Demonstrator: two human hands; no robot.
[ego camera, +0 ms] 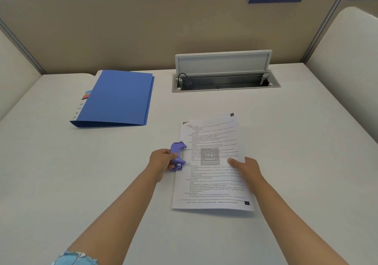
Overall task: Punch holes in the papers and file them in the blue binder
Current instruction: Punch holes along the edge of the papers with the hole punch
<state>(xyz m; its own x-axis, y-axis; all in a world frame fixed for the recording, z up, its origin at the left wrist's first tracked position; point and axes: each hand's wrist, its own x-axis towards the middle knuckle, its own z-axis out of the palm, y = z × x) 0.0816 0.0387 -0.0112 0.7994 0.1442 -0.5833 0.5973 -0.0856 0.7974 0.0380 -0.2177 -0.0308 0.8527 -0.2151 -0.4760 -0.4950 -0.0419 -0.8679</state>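
Punch (177,155) is gripped by left hand (161,161), seated on left edge of papers (212,162); right hand (244,167) is laid flat on them. Binder (118,98) lies closed, well beyond. Punching is under way, filing is left

A pale grey-white desk (286,142) carries everything here. Set into its far part is an open cable box (225,81) — lid tilted up, a dark cord plugged in at its left end. To the left of that box lies the closed blue binder (120,99), flat, spine toward the left. Nearer than the box, well apart from it, a stack of printed papers (212,162) lies flat — a purple hole punch (177,155) sits at the stack's left edge
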